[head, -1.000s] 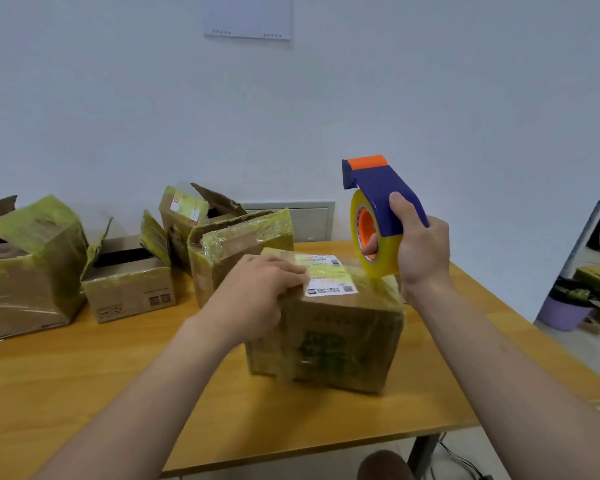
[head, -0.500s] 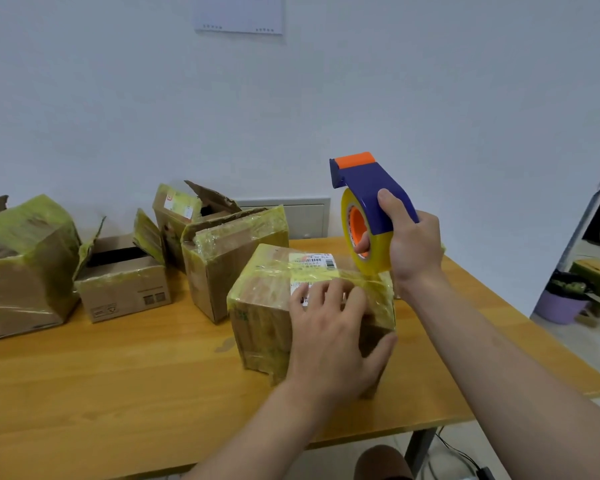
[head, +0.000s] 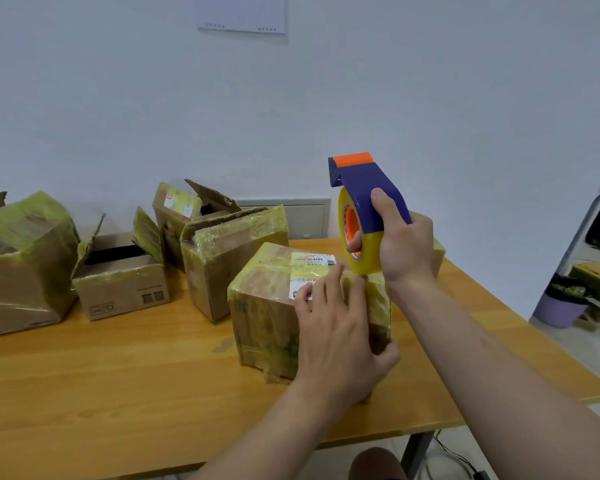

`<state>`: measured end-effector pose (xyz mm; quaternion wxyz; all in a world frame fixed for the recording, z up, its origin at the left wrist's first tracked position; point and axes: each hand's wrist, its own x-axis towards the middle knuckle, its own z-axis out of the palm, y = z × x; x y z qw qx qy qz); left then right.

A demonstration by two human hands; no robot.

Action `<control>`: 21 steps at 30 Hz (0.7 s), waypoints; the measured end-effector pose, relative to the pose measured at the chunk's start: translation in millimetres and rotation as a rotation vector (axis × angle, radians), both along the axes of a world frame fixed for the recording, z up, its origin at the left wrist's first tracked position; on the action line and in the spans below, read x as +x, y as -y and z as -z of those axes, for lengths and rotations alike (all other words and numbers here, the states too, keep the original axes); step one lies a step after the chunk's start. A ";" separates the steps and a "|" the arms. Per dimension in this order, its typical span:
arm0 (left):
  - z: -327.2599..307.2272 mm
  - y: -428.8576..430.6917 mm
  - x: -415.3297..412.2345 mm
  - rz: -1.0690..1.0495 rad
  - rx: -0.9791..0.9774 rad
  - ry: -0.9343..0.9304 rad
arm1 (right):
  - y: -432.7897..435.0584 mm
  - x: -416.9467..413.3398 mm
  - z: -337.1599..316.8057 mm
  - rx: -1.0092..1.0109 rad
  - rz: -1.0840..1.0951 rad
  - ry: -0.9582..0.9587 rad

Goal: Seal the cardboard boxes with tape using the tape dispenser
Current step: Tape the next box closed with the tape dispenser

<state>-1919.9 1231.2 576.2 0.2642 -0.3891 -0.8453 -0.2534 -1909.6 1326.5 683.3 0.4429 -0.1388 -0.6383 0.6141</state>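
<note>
The tape dispenser (head: 364, 202) is gripped in the right hand (head: 407, 251), with the thumb laid over its blue frame and a fingertip hooked through the orange core. It is held upright close over the far right corner of the tape-wrapped box (head: 264, 306). That box is pressed on the wooden table (head: 118, 393) by the left hand (head: 333, 337), fingers flat across its top edge, thumb against its right side. 4 more boxes (head: 118, 282) are seen behind, to the left.
</note>
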 end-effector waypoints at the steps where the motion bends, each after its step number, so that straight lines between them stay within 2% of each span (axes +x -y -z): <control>1: 1.1 2.6 0.0 0.006 -0.006 0.012 | -0.1 0.6 -0.3 -0.002 0.000 -0.002; 4: -1.5 17.7 -5.8 0.080 -0.022 0.055 | -1.2 1.9 -2.4 0.010 -0.003 -0.008; 7: -14.0 42.0 -28.1 0.257 -0.111 0.113 | -2.0 0.7 -1.6 0.011 -0.027 -0.007; 10: -28.3 68.2 -62.2 0.475 -0.188 0.227 | -0.6 -2.1 0.4 0.014 -0.039 0.004; 12: -36.1 82.5 -80.0 0.544 -0.213 0.320 | 1.5 -3.7 1.3 0.004 -0.053 0.007; 17: -41.6 103.5 -94.6 0.511 -0.210 0.498 | 9.8 -10.5 5.6 0.002 -0.081 0.029; 21: -26.7 103.2 -92.0 0.458 -0.042 0.463 | 16.7 -13.4 6.6 -0.003 -0.106 0.046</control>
